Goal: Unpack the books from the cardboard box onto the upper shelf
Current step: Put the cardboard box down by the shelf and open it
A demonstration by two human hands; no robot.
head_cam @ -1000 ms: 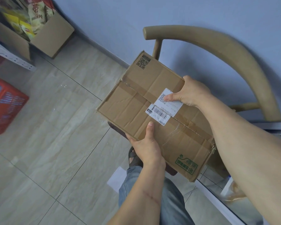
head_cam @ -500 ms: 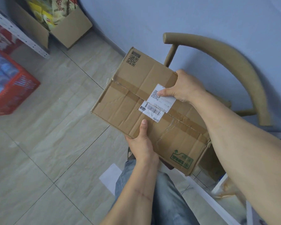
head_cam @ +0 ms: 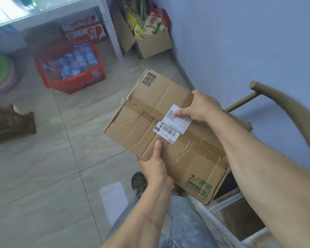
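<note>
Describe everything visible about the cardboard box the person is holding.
The cardboard box is flat, brown and creased, its top flaps shut with brown tape along the seam. It bears a printed QR code, two white shipping labels and a green logo. It is held tilted above the tiled floor: the left hand grips the near edge, thumb on top, and the right hand grips the far edge, thumb on a label.

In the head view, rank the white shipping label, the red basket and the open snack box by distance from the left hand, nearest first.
From the left hand, which grips the box's near edge:
1. White shipping label, on the box top just beyond the thumb.
2. Red basket, on the floor, ahead and to the left.
3. Open snack box, farthest, against the wall beside the shelf leg.
</note>
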